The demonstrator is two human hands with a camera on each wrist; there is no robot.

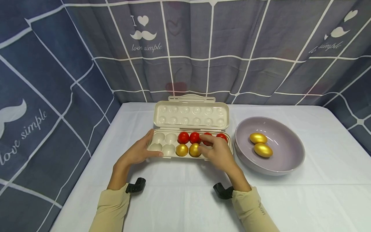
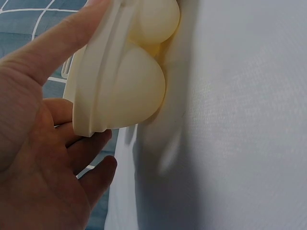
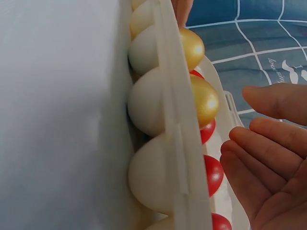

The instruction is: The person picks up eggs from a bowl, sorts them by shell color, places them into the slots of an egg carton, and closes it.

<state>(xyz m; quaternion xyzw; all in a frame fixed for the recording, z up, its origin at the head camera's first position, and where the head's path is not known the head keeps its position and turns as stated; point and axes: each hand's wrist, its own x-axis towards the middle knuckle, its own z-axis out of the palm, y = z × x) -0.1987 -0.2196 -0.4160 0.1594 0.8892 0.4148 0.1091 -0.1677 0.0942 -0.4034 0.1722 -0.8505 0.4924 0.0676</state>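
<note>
A cream plastic egg box [image 1: 158, 138] lies on the table with its lid [image 1: 189, 113] laid back. Several red eggs [image 1: 183, 138] sit in its back row, and two gold eggs [image 1: 182, 150] stand in the front row. My left hand [image 1: 136, 152] grips the box's left end, thumb along the front rim [image 2: 93, 72] and fingers around the side. Over the right half hovers my right hand [image 1: 219, 153], close to the second gold egg [image 3: 206, 101]. In the right wrist view its fingers are apart from the eggs, with nothing between them.
To the right of the box stands a mauve bowl [image 1: 287, 151] holding two gold eggs [image 1: 263, 150]. A white cloth [image 1: 179, 199] covers the table. Dark checked curtains [image 1: 188, 38] hang behind it and on the left.
</note>
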